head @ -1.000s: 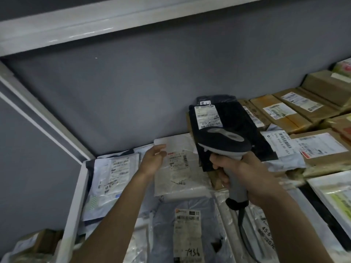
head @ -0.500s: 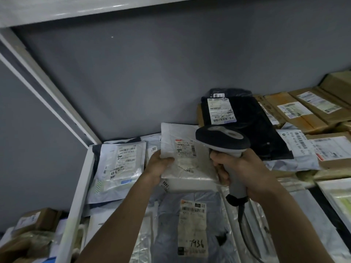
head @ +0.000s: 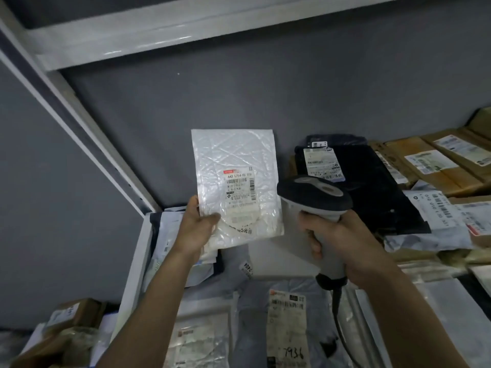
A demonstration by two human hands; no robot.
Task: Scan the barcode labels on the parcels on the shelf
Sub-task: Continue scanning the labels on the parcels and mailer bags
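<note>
My left hand grips the lower left corner of a white plastic mailer and holds it upright above the shelf, its barcode label facing me. My right hand is wrapped round the grey handle of a barcode scanner. The scanner's dark head sits just right of the mailer at label height. On the shelf below lie a grey mailer with "7936" handwritten on its label and a black parcel with a white label.
Brown cardboard boxes with labels line the back right. More plastic mailers are spread over the shelf. A white upright frame bounds the shelf on the left, with boxes beyond it. The scanner's cable hangs down.
My left hand has taken hold of the white mailer and lifted it off the shelf to stand upright. The scanner stays beside it in my right hand.
</note>
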